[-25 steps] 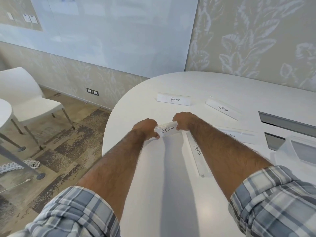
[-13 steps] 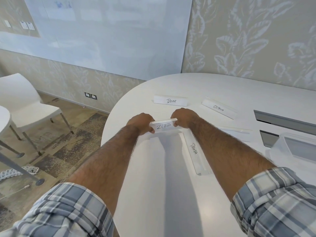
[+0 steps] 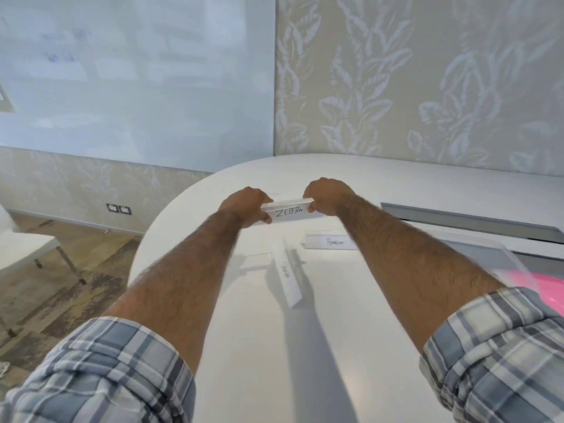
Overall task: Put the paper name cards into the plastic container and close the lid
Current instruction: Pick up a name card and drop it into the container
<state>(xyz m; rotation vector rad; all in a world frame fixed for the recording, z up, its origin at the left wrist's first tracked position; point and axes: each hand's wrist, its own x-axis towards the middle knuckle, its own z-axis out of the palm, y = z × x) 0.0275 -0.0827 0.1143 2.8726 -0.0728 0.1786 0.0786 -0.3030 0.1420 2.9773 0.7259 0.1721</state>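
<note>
A white name card marked ZEBRA (image 3: 290, 212) hangs in the air above the white table (image 3: 259, 346). My left hand (image 3: 245, 206) pinches its left end and my right hand (image 3: 328, 196) pinches its right end. Below it, a long card (image 3: 287, 274) lies flat on the table, pointing toward me. Another card (image 3: 331, 242) lies flat to its right, partly behind my right forearm. The clear plastic container (image 3: 506, 254) sits at the right edge, with something pink (image 3: 549, 290) showing beside it. The cards marked BEAR and OSTRICH are hidden behind my hands.
A grey recessed slot (image 3: 470, 219) runs across the table at the right. A white chair (image 3: 27, 248) stands on the floor at the left. A patterned wall and a whiteboard rise just behind the table's rounded far edge.
Both hands have lifted the ZEBRA card off the table and carried it up and to the right. The view has swung right, bringing the container closer.
</note>
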